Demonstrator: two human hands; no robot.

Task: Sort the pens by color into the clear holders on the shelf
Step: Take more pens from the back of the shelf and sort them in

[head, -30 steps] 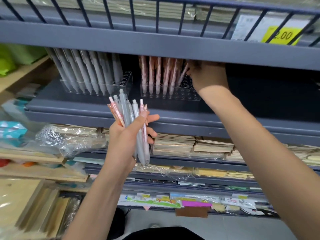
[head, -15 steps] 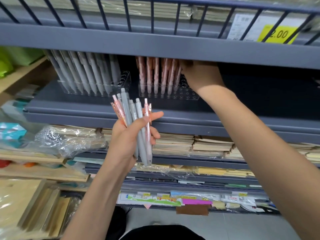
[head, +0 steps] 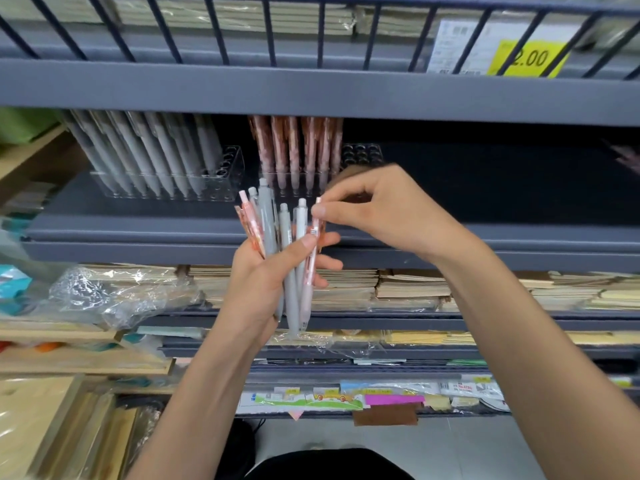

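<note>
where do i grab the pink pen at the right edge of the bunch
Pinch the top end of the pink pen from the right: it stands upright at the bunch's outer edge, grey pens crowd its left, and the left hand holds its middle.

Matt, smooth plastic is seen on the gripped pens [head: 284,233]; above the grip, glossy clear plastic holders [head: 230,168] are set on a matt-painted metal shelf [head: 138,233].

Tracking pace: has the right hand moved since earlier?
Yes. The right hand came down from the pink-pen holder to pinch one of the pens in the left hand.
</note>
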